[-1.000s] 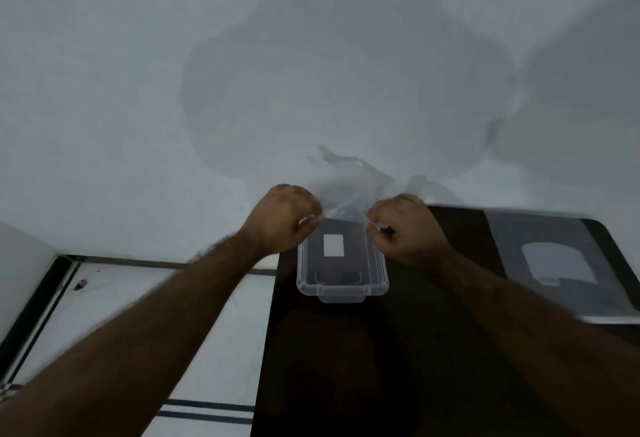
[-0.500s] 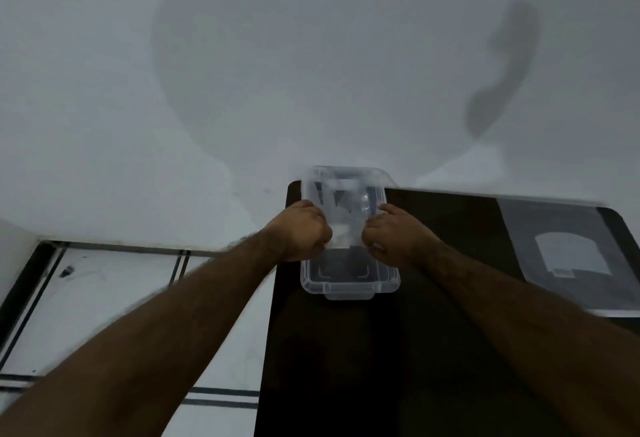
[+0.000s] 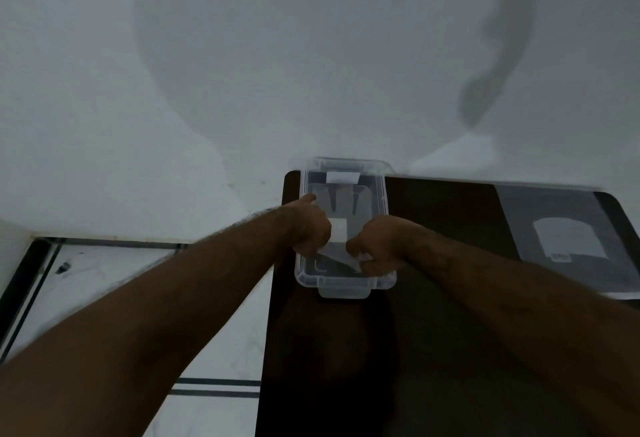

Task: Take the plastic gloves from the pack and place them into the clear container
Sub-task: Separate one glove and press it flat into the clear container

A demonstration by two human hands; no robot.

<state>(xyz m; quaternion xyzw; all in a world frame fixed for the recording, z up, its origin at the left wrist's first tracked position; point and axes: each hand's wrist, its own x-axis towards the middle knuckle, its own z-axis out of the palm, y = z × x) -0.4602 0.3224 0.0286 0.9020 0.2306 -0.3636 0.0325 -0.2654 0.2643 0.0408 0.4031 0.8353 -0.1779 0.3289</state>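
Both hands are closed on a thin plastic glove (image 3: 341,260) inside the clear container (image 3: 389,281): the left hand (image 3: 310,229) pinches its left edge, the right hand (image 3: 375,246) its right. The glove pack (image 3: 568,239) lies well to the right of the right hand on the dark table (image 3: 450,350).

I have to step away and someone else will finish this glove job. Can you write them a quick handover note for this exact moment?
Left hand: closed, pinching the near edge of a plastic glove.
Right hand: closed on the same glove's other near corner.
The glove is spread flat inside the clear container, fingers pointing to its far end. The container sits at the far left of the dark table.
The glove pack lies flat on the table to the right.
Done: this glove is lowered in.
Left: let go, then probably fetch more from the pack.
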